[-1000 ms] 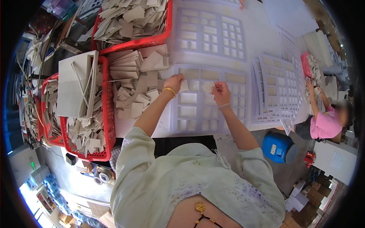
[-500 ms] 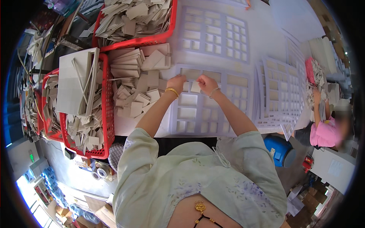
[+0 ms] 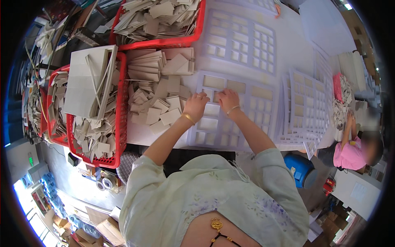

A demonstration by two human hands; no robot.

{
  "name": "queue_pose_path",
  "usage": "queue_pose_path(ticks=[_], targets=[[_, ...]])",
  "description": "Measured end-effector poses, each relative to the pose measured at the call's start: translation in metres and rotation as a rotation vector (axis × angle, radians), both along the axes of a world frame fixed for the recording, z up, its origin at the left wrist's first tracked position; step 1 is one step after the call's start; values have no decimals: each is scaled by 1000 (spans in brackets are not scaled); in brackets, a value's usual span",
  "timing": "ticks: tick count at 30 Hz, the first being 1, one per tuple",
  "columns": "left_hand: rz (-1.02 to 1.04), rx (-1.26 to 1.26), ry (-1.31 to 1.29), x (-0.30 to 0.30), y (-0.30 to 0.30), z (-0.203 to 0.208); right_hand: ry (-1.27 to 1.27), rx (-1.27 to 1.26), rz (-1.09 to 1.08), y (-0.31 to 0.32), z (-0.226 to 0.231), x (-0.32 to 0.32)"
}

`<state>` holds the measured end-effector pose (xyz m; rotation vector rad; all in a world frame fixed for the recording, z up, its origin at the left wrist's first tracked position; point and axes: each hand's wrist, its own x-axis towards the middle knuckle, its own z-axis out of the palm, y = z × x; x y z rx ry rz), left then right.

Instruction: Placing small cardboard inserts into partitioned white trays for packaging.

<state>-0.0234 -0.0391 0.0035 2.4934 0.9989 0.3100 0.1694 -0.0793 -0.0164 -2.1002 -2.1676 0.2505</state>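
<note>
Lettering: none I can read. Sign (image 3: 30, 159), small, green, lit, at my far left. Label (image 3: 294, 171), pale, on the blue drum (image 3: 305, 169) to my right. Sheet (image 3: 358, 191), pale, on the white cabinet (image 3: 343, 185); any print too small.

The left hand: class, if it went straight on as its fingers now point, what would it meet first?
Probably the white compartmented panel, near its upper-left corner: the left hand is at its left edge, though depth is unclear.
</note>
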Motion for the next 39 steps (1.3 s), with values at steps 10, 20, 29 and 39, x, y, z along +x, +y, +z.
queue_pose_path(ticks=[10, 20, 29, 39], targets=[[513, 192, -464, -157, -59, 94, -93, -23, 98, -7, -9, 4], [1394, 610, -267, -344, -85, 88, 527, 320, 675, 56, 107, -257], [1321, 504, -251, -367, -78, 66, 465, -23, 692, 29, 104, -422], [1257, 621, -469, -360, -80, 79, 1033, -86, 570, 27, 113, -401]])
